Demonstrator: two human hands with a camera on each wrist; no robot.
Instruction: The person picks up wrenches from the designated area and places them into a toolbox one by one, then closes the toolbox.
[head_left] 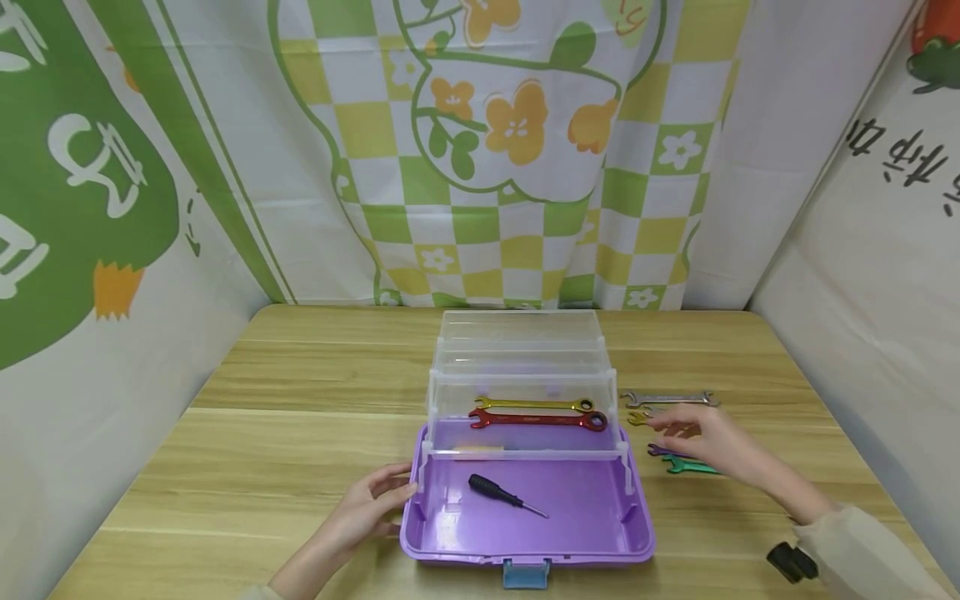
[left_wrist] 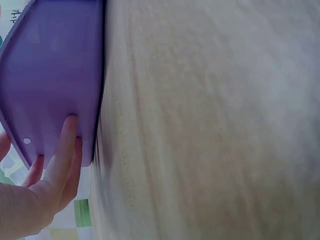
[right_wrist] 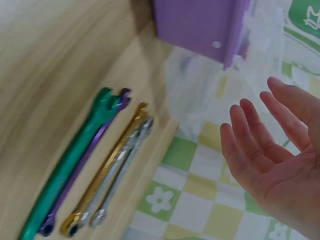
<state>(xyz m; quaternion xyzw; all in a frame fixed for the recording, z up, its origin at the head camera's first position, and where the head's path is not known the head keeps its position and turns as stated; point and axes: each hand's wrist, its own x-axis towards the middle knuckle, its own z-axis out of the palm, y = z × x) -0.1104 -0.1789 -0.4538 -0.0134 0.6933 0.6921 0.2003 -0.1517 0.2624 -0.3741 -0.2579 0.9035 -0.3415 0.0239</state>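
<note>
A purple toolbox [head_left: 525, 546] stands with its clear tiered trays [head_left: 442, 379] raised at the back. My left hand [head_left: 363, 508] touches its left side, fingers [left_wrist: 65, 145] extended along the outer wall and thumb at the rim. My right hand [head_left: 701, 442] hovers over the wrenches at the box's right, holding nothing, its fingers [right_wrist: 245, 135] spread and slightly bent. Under and around it lie a green wrench [right_wrist: 65, 165], a purple wrench [right_wrist: 85, 160], a gold wrench [right_wrist: 110, 170] and silver wrenches [right_wrist: 125, 170]. Inside, a black-handled screwdriver [head_left: 495, 492] lies on the bottom.
A red ratchet wrench [head_left: 536, 420] and a yellow ratchet wrench [head_left: 532, 405] lie in a clear tray. The box's blue latch [head_left: 525, 575] hangs at the front. Printed curtains [head_left: 517, 233] close off the wooden table [head_left: 300, 433] at the back and sides.
</note>
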